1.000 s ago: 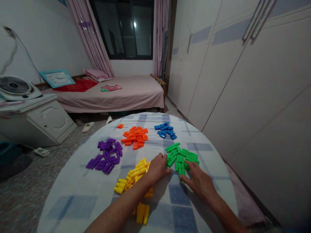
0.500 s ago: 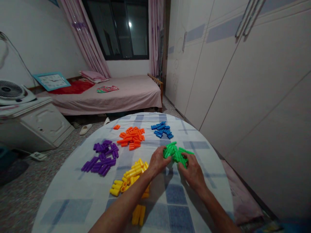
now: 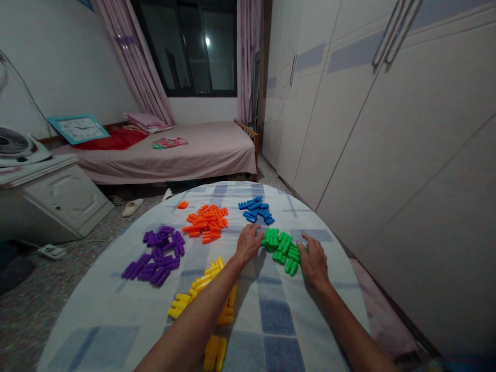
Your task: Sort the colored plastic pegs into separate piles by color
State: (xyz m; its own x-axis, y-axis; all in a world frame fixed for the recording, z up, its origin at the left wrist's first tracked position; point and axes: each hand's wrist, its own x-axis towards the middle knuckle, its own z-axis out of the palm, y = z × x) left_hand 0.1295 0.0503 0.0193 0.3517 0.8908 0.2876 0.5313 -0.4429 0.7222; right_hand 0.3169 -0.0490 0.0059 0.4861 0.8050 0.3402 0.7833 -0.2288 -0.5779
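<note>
A heap of green plastic pegs (image 3: 282, 246) lies on the round table (image 3: 116, 315), which is covered with a blue-checked cloth. My left hand (image 3: 248, 242) rests against the heap's left side, fingers curled loosely on the cloth. On the heap's right side my right hand (image 3: 313, 257) lies with fingers spread and touching the pegs. Neither hand holds a peg.
More peg heaps lie on the table: blue (image 3: 256, 208), orange (image 3: 205, 222), purple (image 3: 155, 254) and yellow (image 3: 205, 305) under my left forearm. A wardrobe (image 3: 387, 129) stands on the right, a bed (image 3: 174, 150) behind, and a white cabinet (image 3: 58, 196) with a fan at left.
My hands squeezed the spread green pegs into a tight heap and pushed it away from me, toward the blue pegs. Now the hands have parted slightly to the heap's two sides.
</note>
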